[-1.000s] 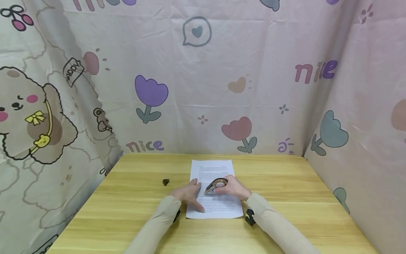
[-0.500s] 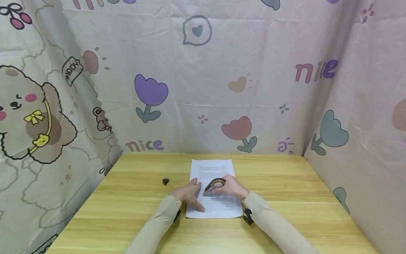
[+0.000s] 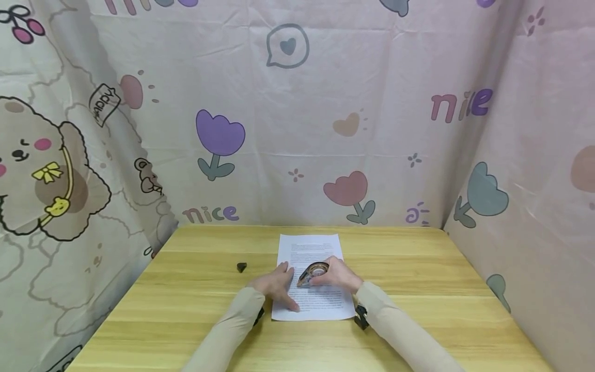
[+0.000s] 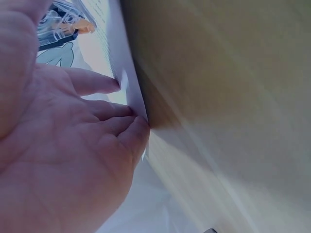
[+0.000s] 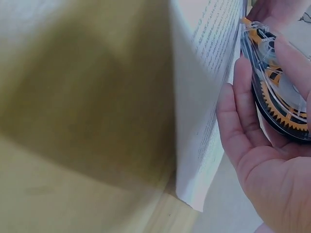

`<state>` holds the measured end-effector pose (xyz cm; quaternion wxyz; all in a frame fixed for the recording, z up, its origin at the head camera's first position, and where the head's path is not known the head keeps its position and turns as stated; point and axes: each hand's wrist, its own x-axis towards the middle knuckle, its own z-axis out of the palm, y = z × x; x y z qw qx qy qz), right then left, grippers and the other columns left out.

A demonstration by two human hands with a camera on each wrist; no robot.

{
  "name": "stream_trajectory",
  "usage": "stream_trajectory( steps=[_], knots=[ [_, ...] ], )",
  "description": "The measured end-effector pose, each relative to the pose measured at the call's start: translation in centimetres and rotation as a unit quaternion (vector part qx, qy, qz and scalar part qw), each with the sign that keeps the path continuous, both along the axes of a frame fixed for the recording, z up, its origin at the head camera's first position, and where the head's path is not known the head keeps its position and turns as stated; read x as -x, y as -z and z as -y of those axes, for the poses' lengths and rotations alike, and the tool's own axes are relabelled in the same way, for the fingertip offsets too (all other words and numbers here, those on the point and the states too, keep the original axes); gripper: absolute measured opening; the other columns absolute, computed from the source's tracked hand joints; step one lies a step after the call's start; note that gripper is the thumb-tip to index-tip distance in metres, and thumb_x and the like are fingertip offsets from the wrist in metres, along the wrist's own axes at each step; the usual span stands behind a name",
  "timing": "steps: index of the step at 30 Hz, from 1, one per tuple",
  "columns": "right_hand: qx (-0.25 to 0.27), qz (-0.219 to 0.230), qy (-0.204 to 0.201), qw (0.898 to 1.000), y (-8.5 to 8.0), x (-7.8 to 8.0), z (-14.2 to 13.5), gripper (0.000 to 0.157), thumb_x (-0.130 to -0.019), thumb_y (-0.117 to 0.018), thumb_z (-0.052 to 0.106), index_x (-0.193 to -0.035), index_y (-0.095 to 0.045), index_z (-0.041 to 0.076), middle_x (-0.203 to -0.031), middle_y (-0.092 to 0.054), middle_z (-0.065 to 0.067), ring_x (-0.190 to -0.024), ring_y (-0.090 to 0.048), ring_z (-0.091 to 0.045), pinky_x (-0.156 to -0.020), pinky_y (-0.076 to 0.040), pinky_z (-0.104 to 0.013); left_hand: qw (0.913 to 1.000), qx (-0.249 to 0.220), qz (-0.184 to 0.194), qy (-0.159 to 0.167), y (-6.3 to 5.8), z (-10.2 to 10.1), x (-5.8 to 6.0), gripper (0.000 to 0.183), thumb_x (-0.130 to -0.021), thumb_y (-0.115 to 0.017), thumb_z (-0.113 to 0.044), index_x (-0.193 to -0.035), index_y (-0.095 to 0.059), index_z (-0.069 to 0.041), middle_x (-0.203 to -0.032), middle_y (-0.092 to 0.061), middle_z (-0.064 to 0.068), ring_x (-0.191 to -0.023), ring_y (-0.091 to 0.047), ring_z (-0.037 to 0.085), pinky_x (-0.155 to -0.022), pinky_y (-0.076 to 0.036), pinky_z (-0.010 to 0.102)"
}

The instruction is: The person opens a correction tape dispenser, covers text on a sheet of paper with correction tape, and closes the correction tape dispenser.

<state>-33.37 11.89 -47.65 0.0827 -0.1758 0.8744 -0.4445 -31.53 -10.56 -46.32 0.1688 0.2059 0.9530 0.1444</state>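
Observation:
A sheet of printed paper [image 3: 321, 306] lies on the wooden table in front of me. My left hand [image 3: 274, 285] rests on its left side, fingers and thumb spread; the left wrist view has the fingertips pressing at the paper's edge. My right hand [image 3: 340, 274] grips a correction tape dispenser [image 3: 313, 272], clear-bodied with a black edge. Orange gear wheels show inside the dispenser [image 5: 284, 107] in the right wrist view, between thumb and fingers. Its orange tip [image 5: 246, 21] is down at the printed lines, left of the sheet's middle.
A small black piece [image 3: 241, 267] lies on the table [image 3: 186, 305] left of the paper. Patterned cloth [image 3: 288, 129] hangs behind the table and along both sides. Dark straps or devices [image 3: 361, 316] sit at the wrists.
My right hand has slid slightly left with the correction tape dispenser, its tip staying on the printed area. The left hand holds the same spot on the paper.

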Motion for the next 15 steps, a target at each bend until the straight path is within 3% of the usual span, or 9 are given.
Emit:
stream_trajectory(
  steps=[15],
  knots=[
    [-0.015,0.008,0.019,1.000,0.00,0.00,0.13,0.031,-0.072,-0.087,0.025,-0.089,-0.072,0.006,-0.081,-0.072,-0.001,-0.071,-0.066,-0.012,-0.067,-0.055,-0.024,1.0000,0.006,0.003,-0.002,-0.17,-0.17,-0.12,0.118,-0.065,-0.086,-0.053,-0.153,-0.027,0.000,-0.161,-0.015,0.025,-0.151,-0.015,0.037,-0.123,-0.019,0.050]
  ],
)
